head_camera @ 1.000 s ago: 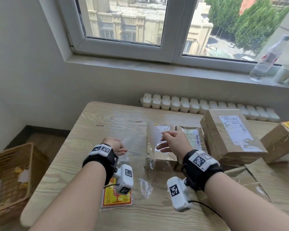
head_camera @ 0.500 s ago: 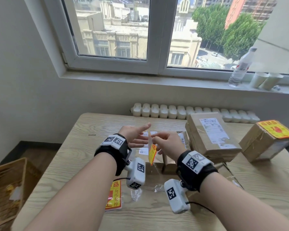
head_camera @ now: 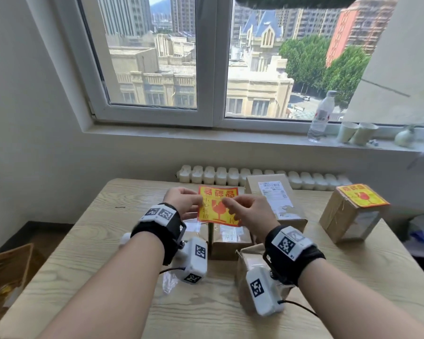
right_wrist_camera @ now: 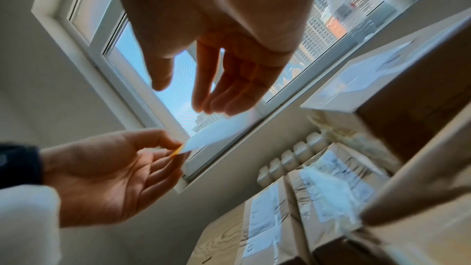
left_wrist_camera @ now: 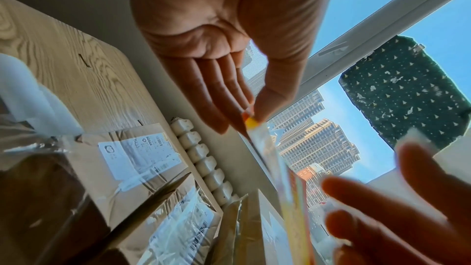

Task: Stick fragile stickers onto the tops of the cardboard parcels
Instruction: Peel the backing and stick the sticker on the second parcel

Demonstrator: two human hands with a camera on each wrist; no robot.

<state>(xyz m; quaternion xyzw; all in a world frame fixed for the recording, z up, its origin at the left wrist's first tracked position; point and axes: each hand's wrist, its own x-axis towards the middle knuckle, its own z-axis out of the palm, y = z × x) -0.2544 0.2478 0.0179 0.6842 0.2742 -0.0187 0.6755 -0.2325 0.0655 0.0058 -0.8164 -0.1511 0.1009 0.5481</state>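
I hold a yellow and red fragile sticker (head_camera: 214, 207) upright over the table, printed face toward me. My left hand (head_camera: 198, 204) pinches its left edge between thumb and fingers (left_wrist_camera: 251, 114). My right hand (head_camera: 227, 206) has straight fingers, whose tips (right_wrist_camera: 216, 104) touch the sheet's white back (right_wrist_camera: 219, 130), thumb apart. Two taped cardboard parcels (head_camera: 230, 241) with white labels lie under my hands. Another parcel (head_camera: 245, 267) sits beneath my right wrist. A taller parcel (head_camera: 274, 199) stands behind. At the right a parcel (head_camera: 348, 221) carries a fragile sticker (head_camera: 361, 198) on top.
The wooden table (head_camera: 103, 265) has crumpled clear film (head_camera: 169, 282) near its front. A wicker basket (head_camera: 8, 272) stands on the floor at the left. A radiator (head_camera: 216, 174) runs behind the table. A water bottle (head_camera: 321, 118) and paper cups (head_camera: 357, 133) stand on the windowsill.
The sticker has turned from edge-on to face me and risen higher. My left hand has come up from the table and taken its left edge. My view has tilted up.
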